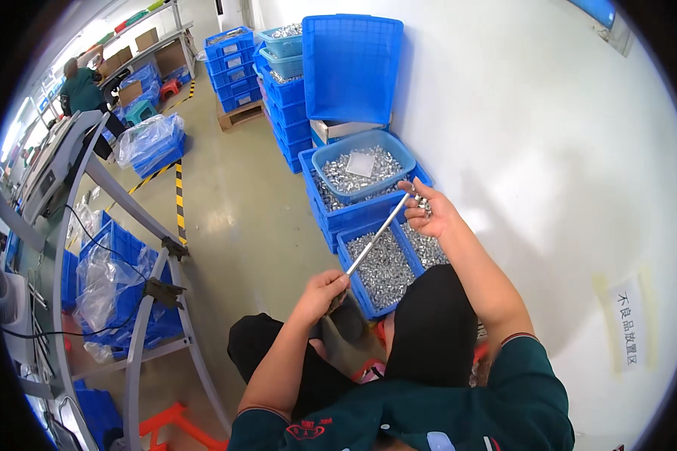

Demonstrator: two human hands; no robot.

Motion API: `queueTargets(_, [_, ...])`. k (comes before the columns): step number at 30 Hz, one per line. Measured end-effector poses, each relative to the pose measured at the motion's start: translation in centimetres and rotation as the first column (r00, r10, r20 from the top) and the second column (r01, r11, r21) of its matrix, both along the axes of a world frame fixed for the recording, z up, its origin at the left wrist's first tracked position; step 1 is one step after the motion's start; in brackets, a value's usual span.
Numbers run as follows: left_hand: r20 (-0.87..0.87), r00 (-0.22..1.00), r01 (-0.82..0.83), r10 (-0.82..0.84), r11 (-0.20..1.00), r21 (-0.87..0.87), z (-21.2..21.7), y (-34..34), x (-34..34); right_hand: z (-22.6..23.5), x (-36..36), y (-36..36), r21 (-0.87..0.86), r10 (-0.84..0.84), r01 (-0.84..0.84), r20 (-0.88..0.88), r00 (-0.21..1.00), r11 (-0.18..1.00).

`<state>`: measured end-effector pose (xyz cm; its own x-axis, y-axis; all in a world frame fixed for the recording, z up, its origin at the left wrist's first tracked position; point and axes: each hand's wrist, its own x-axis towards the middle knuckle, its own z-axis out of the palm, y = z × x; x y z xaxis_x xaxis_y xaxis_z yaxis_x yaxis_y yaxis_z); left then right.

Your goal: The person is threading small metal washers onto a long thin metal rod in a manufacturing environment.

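Left hand: The left hand (325,293) grasps the near end of the rod (377,237) between thumb and fingers.
Right hand: The right hand (433,213) has its fingers curled around small metal parts (423,204); its fingertips meet the rod's far end. Whether they grip the rod, cannot tell.
Rod: Slim and silver; slants from near left to far right, above the near crate.
Near crate: The near crate (355,285) is blue, filled with small silver pieces (384,264), just beyond the knees.
Tub: The light-blue tub (397,144) holds silver pieces and a white card (360,164); it rests in a blue crate beyond.
Upright bin: The blue bin (353,68) stands on edge, far side, near the wall (534,90).
Left side: The grey frame (132,203) stands beside bagged crates (120,278).
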<state>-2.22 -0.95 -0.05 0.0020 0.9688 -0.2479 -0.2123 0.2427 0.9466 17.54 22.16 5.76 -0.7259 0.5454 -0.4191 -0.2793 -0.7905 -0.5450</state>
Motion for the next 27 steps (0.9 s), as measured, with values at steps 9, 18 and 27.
queueTargets(9, [-0.02, 1.0, -0.005, 0.004, 0.999, -0.051, -1.2, 0.6, 0.1, 0.0, -0.2, -1.3, 0.022, 0.092, -0.091, -0.033, 0.995, 0.996])
queueTargets(18, [-0.005, 1.0, -0.01, 0.01, 0.999, -0.047, -1.3, 0.9, 0.6, 0.7, -0.2, -2.0, 0.274, -0.02, -0.022, 0.151, 0.988, 0.961])
queueTargets(27, [-0.029, 0.998, -0.056, 0.056, 0.998, 0.001, -2.2, 1.9, 2.2, 0.4, 0.1, -1.2, 0.346, -0.062, -0.013, 0.204, 0.977, 0.938])
